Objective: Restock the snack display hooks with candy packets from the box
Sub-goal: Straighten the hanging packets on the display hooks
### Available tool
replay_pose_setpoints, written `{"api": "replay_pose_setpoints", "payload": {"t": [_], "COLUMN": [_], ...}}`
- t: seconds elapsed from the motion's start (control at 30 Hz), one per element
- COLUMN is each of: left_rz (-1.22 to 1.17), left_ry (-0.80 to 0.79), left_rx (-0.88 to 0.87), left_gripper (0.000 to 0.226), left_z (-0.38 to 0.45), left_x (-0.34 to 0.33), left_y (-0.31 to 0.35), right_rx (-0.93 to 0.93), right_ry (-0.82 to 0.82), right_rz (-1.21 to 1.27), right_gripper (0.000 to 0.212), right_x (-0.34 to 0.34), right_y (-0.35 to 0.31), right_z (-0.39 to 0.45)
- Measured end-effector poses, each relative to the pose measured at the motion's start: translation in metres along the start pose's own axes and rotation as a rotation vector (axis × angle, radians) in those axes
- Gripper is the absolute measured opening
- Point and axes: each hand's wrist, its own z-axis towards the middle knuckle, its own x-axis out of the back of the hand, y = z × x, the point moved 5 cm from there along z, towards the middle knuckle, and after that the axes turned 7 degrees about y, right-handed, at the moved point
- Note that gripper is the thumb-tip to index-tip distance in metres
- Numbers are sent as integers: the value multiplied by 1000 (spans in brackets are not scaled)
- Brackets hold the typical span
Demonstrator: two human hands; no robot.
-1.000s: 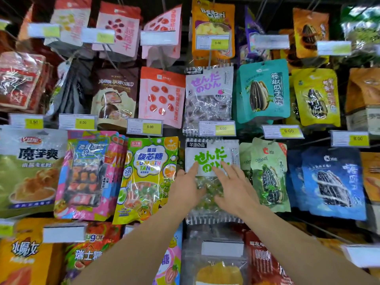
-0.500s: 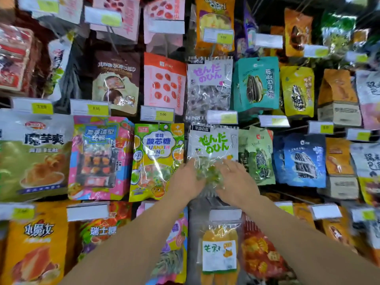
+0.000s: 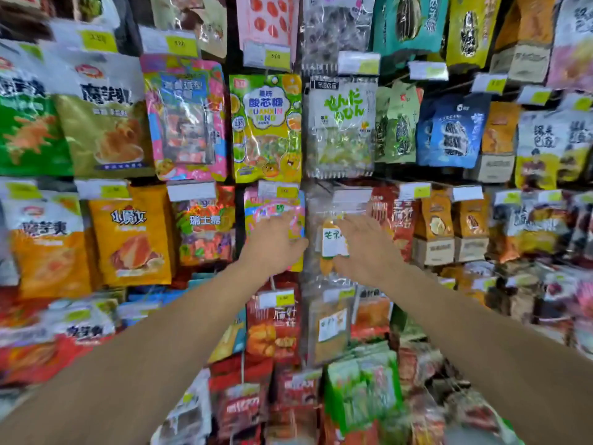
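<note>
Orange and gold packets hang left of the left hand (image 3: 272,242), whose fingers reach forward, loosely spread, over a pink-and-yellow packet (image 3: 290,216) and hold nothing. Above both hands' fingertips hangs the clear candy packet with green lettering (image 3: 341,126). The right hand (image 3: 362,245) lies flat and open, apparently touching a clear packet of yellow pieces (image 3: 330,239), though blur hides the contact.

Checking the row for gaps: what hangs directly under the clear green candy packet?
Under the clear green candy packet, a clear mango packet with a white label; the right hand covers its right side.
</note>
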Motion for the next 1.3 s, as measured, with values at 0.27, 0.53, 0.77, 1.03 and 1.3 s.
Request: {"api": "replay_pose_setpoints", "payload": {"t": [0.27,0.53,0.77,1.03,1.3], "left_rz": [39,19,-40,-134,-144], "left_ry": [-149,-307,-421,-575,-704], "left_rx": [189,441,663,934,1085], "left_gripper": [68,65,56,61,50], "left_z": [-165,-302,-401,-478,-555], "left_x": [11,18,4,-35,-88], "left_y": [-49,-122,-247,-414,-503], "right_rx": [-69,-117,-86,-205,-278], "right_ry": [-202,-452,-725,-975,-1146], "right_rz": [266,400,394,373,361], "right_gripper": [82,75,72,69,56], "right_x": [-51,-113,-203,-320,-431], "right_y": [-75,-166,-283,-393,-447], "right_z": [-131,-238,-295,-325,-362]}}
